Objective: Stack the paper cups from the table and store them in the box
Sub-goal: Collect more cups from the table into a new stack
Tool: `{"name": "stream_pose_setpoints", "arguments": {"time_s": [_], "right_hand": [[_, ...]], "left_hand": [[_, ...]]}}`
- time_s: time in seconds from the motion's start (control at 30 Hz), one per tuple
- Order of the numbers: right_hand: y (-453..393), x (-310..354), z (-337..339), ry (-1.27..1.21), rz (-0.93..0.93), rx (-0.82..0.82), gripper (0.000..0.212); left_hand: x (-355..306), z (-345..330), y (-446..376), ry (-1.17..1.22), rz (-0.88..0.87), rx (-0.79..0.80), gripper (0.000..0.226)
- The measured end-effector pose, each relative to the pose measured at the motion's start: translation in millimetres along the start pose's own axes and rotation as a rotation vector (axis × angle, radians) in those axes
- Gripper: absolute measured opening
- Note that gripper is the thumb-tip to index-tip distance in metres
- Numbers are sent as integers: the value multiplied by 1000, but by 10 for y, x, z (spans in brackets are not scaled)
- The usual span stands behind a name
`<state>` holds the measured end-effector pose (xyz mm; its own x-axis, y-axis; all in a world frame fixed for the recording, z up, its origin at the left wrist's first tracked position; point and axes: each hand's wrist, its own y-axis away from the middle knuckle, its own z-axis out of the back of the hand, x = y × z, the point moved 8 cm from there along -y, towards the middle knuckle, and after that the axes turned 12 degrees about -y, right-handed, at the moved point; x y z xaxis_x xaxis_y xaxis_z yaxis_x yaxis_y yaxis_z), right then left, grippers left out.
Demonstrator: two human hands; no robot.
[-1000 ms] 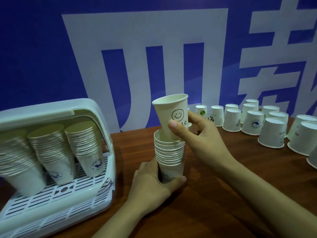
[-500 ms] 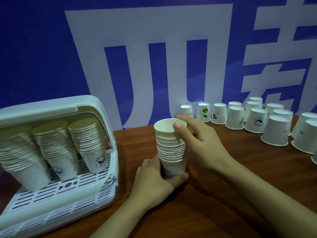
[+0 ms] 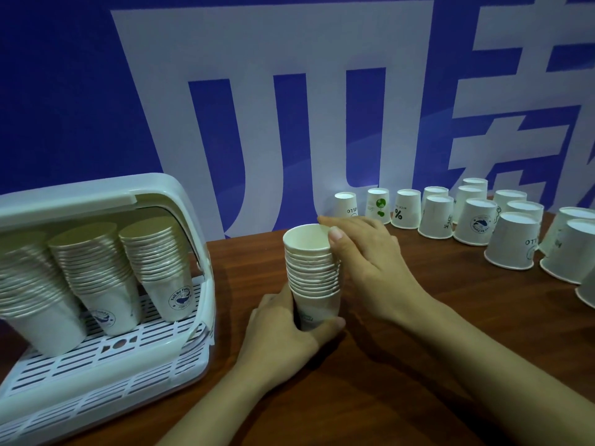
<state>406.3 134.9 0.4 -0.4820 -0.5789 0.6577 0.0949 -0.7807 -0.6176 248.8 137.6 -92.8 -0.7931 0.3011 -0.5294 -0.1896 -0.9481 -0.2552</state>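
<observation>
A: Where is the stack [image 3: 313,275] right now?

B: Upright on the table [image 3: 402,365], mouth up, just right of the white box [image 3: 190,252]. The left hand [image 3: 283,329] grips its bare bottom cup, fingers wrapped behind and the thumb curled across the front near the base. The right hand [image 3: 363,259] rests against the upper rims on the stack's right side, thumb pressed by the top lip, fingers reaching round the far side. Its fingers are only loosely bent; I cannot tell whether they truly clasp the stack or just steady it.

A: And the loose cups [image 3: 476,217]?

B: Upside down, in a cluster along the back of the table and out to the right edge. They lie beyond and to the right of the right hand, well apart from the left, so the right hand is clearly the nearer one.

A: So what does the next move turn on?

B: I judge it this way: each loose cup stands vertical but inverted, while the stack opens upward, so a cup must be flipped before it nests. The nearest ones sit just behind the right hand's fingertips.

A: And the box?

B: Open at the front, holding three leaning stacks on its slatted tray. It sits to the left, on the left hand's side.
</observation>
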Motion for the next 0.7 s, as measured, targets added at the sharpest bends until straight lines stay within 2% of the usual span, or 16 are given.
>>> {"name": "stream_pose_setpoints", "arguments": {"time_s": [0.07,0.13,0.17,0.2,0.23,0.3,0.33,0.4,0.47,0.53,0.6,0.7], "right_hand": [[-3,-3,-3,-7,-12,63,64],[-49,-51,60,-137,-47,155,62],[-90,-106,177,-218,-85,130,62],[-138,-197,373,-247,-117,38,62],[-179,-319,623,-181,-131,-101,60],[-197,-590,1143,181,-172,-371,58],[-175,-740,1338,368,-245,-429,58],[-99,-1109,1577,611,-466,-396,64],[13,-1401,1643,711,-650,-284,81],[97,-1540,1600,779,-753,-204,93],[77,-1471,1575,879,-728,-237,85],[22,-1229,1647,914,-605,-424,69]], "left_hand": [[-6,5,6,-17,12,9,59],[-16,30,22,-43,23,0,53],[-14,40,24,-47,26,-2,52],[-3,42,21,-49,29,-1,51],[10,40,15,-50,33,2,51],[38,25,5,-44,37,3,55],[47,13,2,-39,37,1,58],[30,13,4,-28,38,-5,63],[13,6,4,-20,36,3,63],[6,5,5,-15,34,9,62],[13,14,11,-14,39,3,67],[14,14,16,-15,41,-1,69]]}}
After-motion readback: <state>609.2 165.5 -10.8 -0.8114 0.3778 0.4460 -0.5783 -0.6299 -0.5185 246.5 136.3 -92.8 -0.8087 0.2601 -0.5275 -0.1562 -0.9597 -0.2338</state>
